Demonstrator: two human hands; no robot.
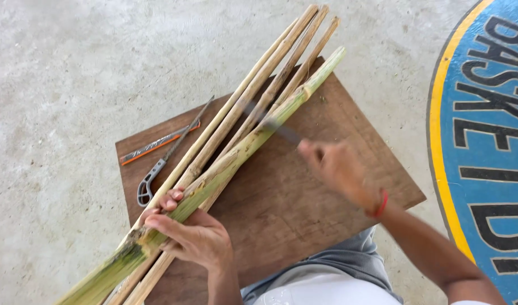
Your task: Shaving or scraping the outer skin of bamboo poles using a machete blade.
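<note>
A long green stalk (253,141) lies diagonally over a brown wooden board (304,186), on top of several dry tan stalks (270,73). My left hand (185,229) grips the green stalk near its lower end. My right hand (335,169), blurred by motion, holds a dark-bladed knife (270,125) whose blade rests against the green stalk's middle. A red band circles my right wrist.
A small grey-handled saw (163,161) and an orange-edged flat tool (157,146) lie on the board's left part. The board sits on a concrete floor (72,85). A blue and yellow painted floor marking (485,130) is at the right.
</note>
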